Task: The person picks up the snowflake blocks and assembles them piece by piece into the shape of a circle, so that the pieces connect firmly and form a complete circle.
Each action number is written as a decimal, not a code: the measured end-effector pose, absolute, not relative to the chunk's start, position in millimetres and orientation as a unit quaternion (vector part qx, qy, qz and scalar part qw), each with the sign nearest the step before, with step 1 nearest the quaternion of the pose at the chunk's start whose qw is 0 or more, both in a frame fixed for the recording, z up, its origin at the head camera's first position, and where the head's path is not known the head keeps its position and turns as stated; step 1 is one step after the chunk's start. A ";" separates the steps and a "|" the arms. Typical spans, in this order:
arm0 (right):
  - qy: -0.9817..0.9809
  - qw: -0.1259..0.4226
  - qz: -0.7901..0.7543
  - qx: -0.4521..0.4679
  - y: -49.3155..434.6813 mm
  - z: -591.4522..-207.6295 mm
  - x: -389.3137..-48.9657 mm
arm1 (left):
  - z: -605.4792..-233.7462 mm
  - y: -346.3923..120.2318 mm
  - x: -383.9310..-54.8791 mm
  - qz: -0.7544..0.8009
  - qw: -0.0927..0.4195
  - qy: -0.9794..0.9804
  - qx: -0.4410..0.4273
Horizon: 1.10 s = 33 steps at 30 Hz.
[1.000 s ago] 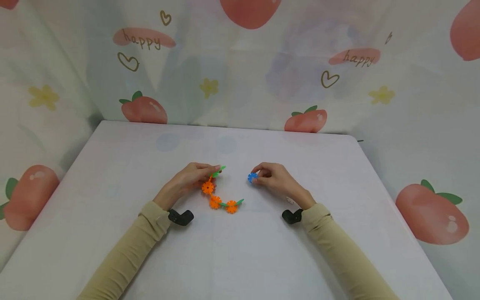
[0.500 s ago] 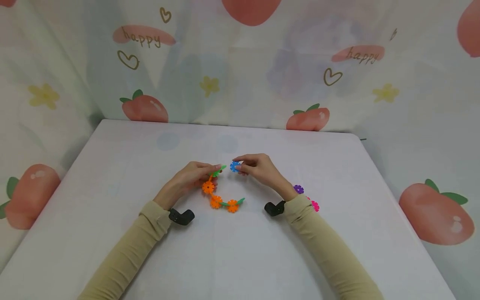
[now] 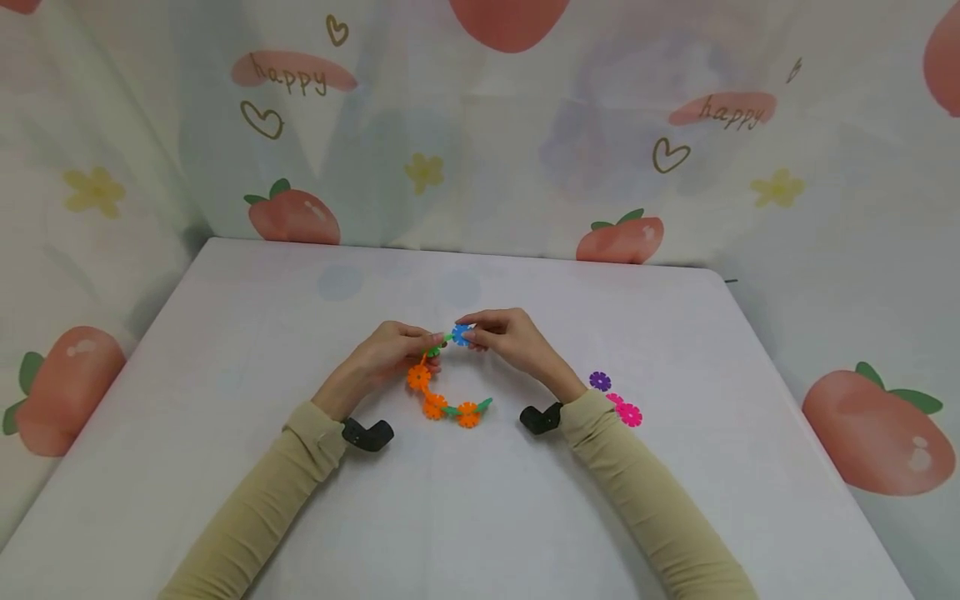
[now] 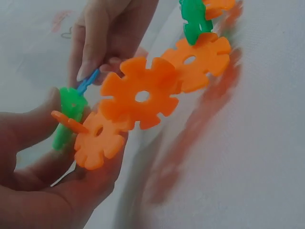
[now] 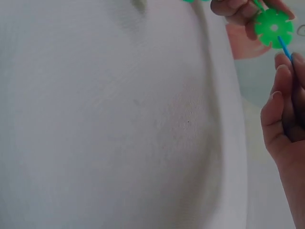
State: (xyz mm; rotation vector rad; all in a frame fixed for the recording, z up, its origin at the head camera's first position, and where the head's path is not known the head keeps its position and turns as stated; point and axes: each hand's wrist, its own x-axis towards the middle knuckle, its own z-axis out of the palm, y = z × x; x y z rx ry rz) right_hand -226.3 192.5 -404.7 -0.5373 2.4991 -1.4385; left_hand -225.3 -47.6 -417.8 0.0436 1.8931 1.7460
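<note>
My left hand pinches the green end of a chain of slotted plastic snowflake discs. Orange discs and green discs alternate along this chain, which curves down and toward the right in the head view. Between my right thumb and fingers is a blue snowflake disc, held by my right hand. Its edge meets the green end disc at a slot in the right wrist view. Seen from the left wrist, the blue disc stands edge-on beside that green disc.
A purple disc and pink discs lie on the white tabletop beside my right forearm. Black wrist cameras sit at both cuffs. A printed cloth hangs behind the table.
My right hand has moved left with the blue disc, from apart to meeting the green end disc. The purple and pink discs have come into view from behind the right arm. My left hand stays nearly still.
</note>
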 end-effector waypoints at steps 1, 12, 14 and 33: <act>0.847 0.105 -0.488 -0.183 191.7 -404.8 -226.7 | -418.2 -47.1 -224.9 0.652 0.274 0.707 0.017; 0.847 0.114 -0.482 -0.193 189.3 -402.4 -230.1 | -416.6 -45.1 -224.3 0.663 0.275 0.694 0.059; 0.847 0.119 -0.480 -0.196 189.4 -402.8 -230.2 | -416.0 -47.1 -225.0 0.653 0.294 0.692 0.087; 0.902 0.085 -0.398 -0.146 256.3 -396.0 -206.9 | -419.4 -50.7 -224.8 0.681 0.281 0.672 0.072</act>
